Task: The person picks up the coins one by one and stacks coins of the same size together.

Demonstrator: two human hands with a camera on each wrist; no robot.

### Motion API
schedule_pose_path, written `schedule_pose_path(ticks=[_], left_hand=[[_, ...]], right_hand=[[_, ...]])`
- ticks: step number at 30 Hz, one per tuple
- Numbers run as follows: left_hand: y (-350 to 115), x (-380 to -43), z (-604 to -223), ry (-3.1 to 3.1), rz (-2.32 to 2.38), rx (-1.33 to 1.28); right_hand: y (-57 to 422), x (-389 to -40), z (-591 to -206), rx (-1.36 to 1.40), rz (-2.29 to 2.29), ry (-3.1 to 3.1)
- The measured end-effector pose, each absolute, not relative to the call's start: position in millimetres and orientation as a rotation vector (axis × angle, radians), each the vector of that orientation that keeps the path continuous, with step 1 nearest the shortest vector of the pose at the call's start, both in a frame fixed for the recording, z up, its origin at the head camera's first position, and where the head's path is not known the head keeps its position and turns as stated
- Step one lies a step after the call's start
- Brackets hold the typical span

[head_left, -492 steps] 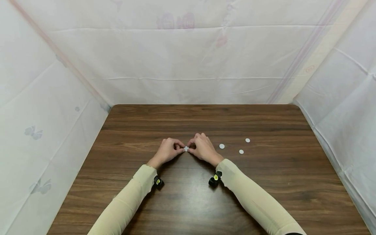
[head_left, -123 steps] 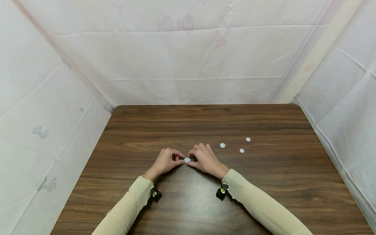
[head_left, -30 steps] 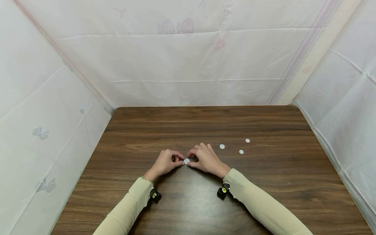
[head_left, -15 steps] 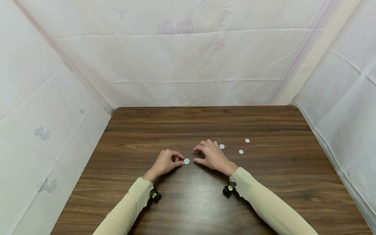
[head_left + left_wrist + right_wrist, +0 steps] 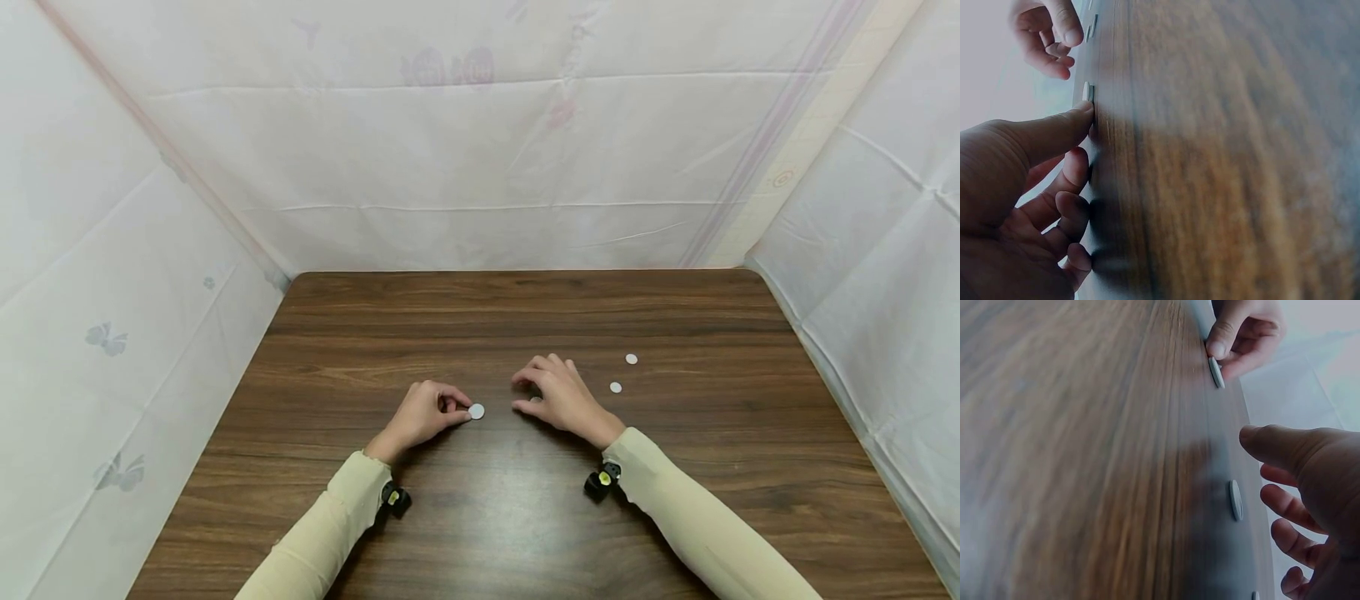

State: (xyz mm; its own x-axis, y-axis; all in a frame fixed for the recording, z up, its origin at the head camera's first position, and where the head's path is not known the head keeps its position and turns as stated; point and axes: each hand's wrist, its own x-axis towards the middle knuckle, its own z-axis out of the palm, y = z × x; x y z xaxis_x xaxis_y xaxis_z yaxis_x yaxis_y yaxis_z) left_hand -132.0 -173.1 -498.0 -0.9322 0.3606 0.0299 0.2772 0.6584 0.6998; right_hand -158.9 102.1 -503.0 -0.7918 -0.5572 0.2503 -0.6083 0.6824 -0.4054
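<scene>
My left hand pinches the edge of a white round disc with thumb and index finger, low at the tabletop. In the left wrist view a darker layer shows along the side of this disc. To its right, my right hand hovers apart from it, thumb and fingers spread and loosely bent, nothing between them. The right wrist view shows another white disc lying on the table beside this hand; the hand mostly covers that spot in the head view.
Two more white discs, one farther back and one nearer, lie right of my right hand on the brown wooden table. Pale cloth sheets hang along the back and both sides.
Seconds ago the piece between both hands had a lobed, flower-like outline; it now looks round. My right hand has let go and moved right, over the nearest loose disc. The left stays.
</scene>
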Motion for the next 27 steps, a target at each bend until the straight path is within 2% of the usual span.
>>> schedule_pose_path(ticks=[27], left_hand=[[-175, -134, -502, 2.757, 1.139, 0.547]], right_hand=[[133, -151, -508, 0.928, 0.698, -2.820]])
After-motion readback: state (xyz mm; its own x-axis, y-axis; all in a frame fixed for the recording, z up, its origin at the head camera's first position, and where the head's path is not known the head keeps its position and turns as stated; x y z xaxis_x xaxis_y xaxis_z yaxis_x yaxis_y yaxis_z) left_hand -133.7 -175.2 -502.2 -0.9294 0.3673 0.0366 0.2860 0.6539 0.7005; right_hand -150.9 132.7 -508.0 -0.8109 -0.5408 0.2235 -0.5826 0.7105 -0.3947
